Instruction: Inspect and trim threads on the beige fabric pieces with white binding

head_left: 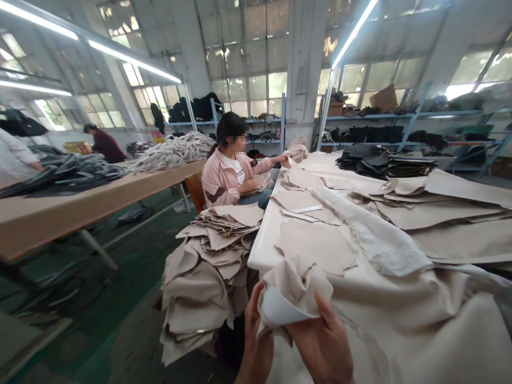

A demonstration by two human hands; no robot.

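A crumpled beige fabric piece (298,282) with a smooth white panel (282,308) along its lower side is held up over the near edge of the table. My left hand (257,336) grips its left side, thumb upright against the cloth. My right hand (324,341) holds it from below and the right, with the thumb on top. Both hands are closed on the same piece, and some fingers are hidden under it. Just beyond lies a flat beige piece (314,246) on the white-covered table (262,248).
Stacked beige pieces (196,301) stand left of the table. A person in a pink jacket (222,178) sits beyond them, one hand on the table. Large beige sheets (460,234) and a black pile (372,160) lie to the right and farther back.
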